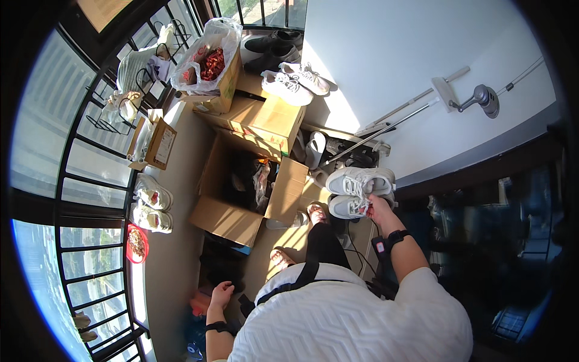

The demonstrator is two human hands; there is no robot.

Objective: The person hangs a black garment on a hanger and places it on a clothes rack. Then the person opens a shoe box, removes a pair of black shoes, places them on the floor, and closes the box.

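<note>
To my right, a pair of white lace-up sneakers (353, 181) lies side by side. My right hand (380, 210) is closed at the heel end of the nearer one, between the two shoes, and its fingertips are partly hidden. Low on the left hangs my left hand (222, 294), its fingers loosely curled with nothing seen in them. Ahead of me an open cardboard box (226, 214) has its flaps folded out. Dark items and a clear plastic bag (261, 184) show inside it.
Behind the box, another carton (274, 123) bears white sneakers (286, 88) and a bag of dried red chillies (212, 64). On the left ledge are white shoes (151, 205), a red bowl (137, 243) and a small box (161, 145). A metal pole (380, 134) leans at the right wall.
</note>
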